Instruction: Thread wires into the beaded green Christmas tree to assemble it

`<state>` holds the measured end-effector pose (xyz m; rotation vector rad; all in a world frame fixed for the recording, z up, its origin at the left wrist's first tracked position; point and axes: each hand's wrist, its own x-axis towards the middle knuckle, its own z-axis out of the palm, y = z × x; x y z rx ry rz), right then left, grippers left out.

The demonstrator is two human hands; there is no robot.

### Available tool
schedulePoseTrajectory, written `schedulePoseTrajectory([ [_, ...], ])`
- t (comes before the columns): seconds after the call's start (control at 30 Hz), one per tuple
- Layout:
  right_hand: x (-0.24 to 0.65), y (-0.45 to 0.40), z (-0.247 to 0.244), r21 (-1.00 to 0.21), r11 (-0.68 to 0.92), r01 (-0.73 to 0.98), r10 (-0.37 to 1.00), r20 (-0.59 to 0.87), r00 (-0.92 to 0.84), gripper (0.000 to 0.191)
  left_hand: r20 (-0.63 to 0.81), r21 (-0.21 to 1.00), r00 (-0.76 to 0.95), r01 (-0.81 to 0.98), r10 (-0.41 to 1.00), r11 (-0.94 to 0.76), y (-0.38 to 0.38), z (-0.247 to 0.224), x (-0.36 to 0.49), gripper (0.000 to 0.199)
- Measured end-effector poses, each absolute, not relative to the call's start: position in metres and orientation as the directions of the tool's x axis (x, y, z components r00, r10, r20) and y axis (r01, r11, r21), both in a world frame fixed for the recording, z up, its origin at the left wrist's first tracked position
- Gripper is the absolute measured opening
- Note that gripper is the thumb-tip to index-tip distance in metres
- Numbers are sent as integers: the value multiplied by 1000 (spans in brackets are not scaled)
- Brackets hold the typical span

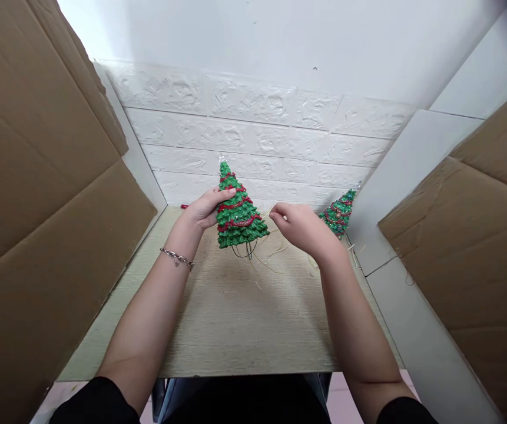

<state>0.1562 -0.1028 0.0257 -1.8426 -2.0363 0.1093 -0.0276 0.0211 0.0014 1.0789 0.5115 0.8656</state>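
Left hand (205, 209) is gripping the green tree (241, 219) above the desk (253, 330) — right hand (296, 227) is pinching what looks like a pale strand (266, 214). Dark wires (249, 252) are dangling underneath, so one hard tug could be snagging them or twisting the tree loose.

Tabletop (253, 330) open in front; held tree (241, 219) blocks beyond.

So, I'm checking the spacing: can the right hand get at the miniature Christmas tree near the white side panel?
Probably yes: the right hand is close to that miniature Christmas tree, with nothing visible blocking the way, though it's turned toward the larger-looking tree in the left hand.
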Motion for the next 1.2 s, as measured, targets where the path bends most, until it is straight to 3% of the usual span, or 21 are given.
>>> schedulePoseTrajectory([
  [0.13, 155, -99, 22, -251, -11, 968, 958, 276, 82, 17, 32, 909, 581, -355, 813, 219, 21, 2, -28, 44],
  [0.33, 149, -101, 22, -236, 163, 958, 955, 281, -94, 23, 57, 899, 569, -387, 821, 205, 17, 4, -26, 42],
  [0.57, 147, -108, 22, -202, 85, 976, 944, 329, -14, 38, 44, 905, 562, -373, 826, 206, 17, 6, -27, 18],
  [0.73, 144, -111, 25, -194, 212, 958, 961, 218, -169, 35, 47, 900, 550, -385, 834, 203, 16, 6, -26, 19],
  [0.9, 135, -115, 28, -126, 133, 983, 971, 213, -104, 39, 29, 888, 536, -401, 844, 224, 17, 5, -27, 17],
  [1.0, 138, -114, 26, -147, 102, 984, 960, 273, -59, 49, 31, 885, 534, -407, 845, 225, 18, 5, -27, 19],
  [1.13, 141, -109, 23, -225, 266, 937, 944, 257, -206, 44, 22, 887, 526, -403, 850, 227, 19, 4, -26, 23],
  [1.2, 141, -108, 22, -240, 268, 933, 944, 261, -204, 43, 25, 887, 528, -402, 849, 224, 20, 3, -26, 22],
])
